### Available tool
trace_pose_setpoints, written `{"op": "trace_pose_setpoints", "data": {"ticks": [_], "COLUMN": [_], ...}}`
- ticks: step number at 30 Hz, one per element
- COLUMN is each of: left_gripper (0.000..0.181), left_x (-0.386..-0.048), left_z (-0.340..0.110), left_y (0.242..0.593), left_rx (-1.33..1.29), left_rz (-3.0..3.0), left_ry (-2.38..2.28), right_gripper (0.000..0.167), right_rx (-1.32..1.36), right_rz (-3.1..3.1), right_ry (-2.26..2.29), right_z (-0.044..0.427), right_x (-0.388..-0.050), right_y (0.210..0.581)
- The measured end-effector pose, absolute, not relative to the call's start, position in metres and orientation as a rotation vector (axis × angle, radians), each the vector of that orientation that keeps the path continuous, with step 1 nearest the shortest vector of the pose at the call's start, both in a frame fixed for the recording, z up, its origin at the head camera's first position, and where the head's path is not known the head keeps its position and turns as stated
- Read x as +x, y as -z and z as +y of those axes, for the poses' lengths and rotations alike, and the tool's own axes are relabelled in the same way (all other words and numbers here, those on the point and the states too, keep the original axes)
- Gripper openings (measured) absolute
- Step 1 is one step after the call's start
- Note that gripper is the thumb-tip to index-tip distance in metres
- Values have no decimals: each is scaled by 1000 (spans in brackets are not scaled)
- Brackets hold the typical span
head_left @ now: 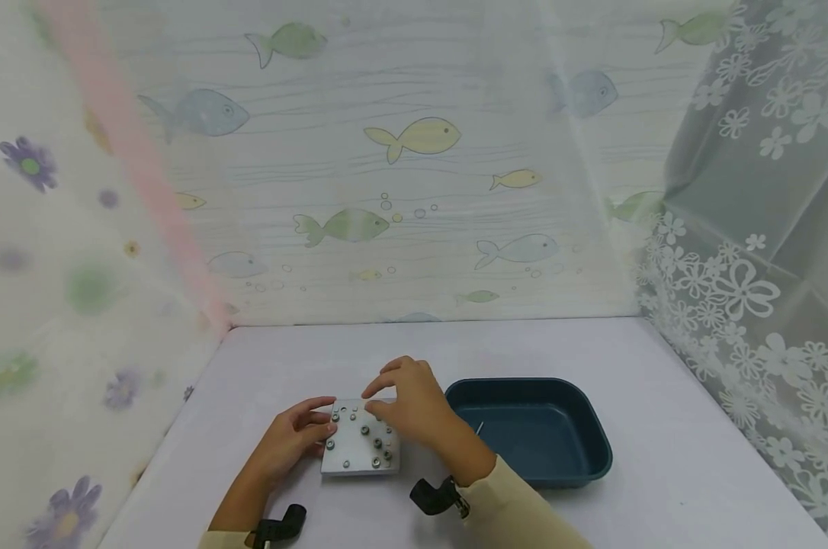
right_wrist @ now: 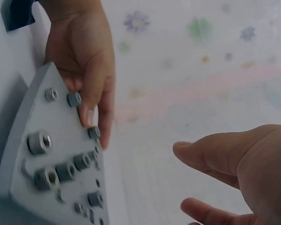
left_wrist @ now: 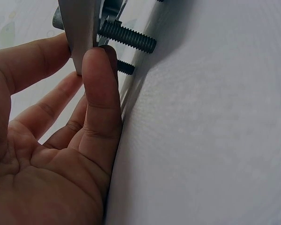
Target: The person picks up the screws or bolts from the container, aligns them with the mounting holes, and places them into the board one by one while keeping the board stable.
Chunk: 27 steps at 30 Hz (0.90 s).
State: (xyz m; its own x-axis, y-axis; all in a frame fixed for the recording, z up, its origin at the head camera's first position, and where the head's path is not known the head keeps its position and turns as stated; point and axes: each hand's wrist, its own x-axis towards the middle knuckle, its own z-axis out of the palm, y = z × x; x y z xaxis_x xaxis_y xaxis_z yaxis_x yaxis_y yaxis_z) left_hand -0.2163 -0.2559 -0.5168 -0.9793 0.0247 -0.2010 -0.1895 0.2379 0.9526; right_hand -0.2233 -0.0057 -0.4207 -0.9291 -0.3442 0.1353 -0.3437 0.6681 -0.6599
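Note:
A light metal plate point(head_left: 348, 450) studded with several socket head screws point(right_wrist: 40, 142) stands over the white table. My left hand point(head_left: 292, 436) grips the plate's left edge, its thumb on the near face and the other fingers around the side. Seen from the left wrist, threaded screw shanks point(left_wrist: 129, 38) jut out beneath the plate. Over the plate's far right part hovers my right hand point(head_left: 414, 400). Its thumb and fingers are spread apart in the right wrist view, with nothing visible between them, and it hides that corner from the head view.
A dark blue tray point(head_left: 579, 480) stands right of the plate, close to my right forearm. Inside its left end shows a thin shiny piece point(head_left: 479, 428), partly hidden by the arm. Fish-patterned cloth point(head_left: 414, 267) rises behind the table, and sheer lace point(head_left: 743, 305) hangs at the right.

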Motion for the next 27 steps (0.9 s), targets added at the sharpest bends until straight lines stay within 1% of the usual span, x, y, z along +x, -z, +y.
{"op": "trace_pose_setpoints", "data": {"ticks": [10,15,20,27], "left_gripper": [56,56,56,57], "left_x": [-215,-215,-215,-214], "left_z": [-255,-255,-255,-254], "left_y": [517,518,518,517], "left_rx": [-166,-166,-166,-172], "left_rz": [2343,2357,2360,2364], "left_ry": [-1831,-1818,-1817,-1813], "right_gripper": [9,10,14,14], "right_rx": [-743,-750,-768,-922], "right_rz": [2814,2774,2727,2615], "right_ry": [1083,1033,947,816], "right_z": [40,68,96,126], "right_x": [-227,-230,-236,-244], "right_y": [413,411,415,425]}}
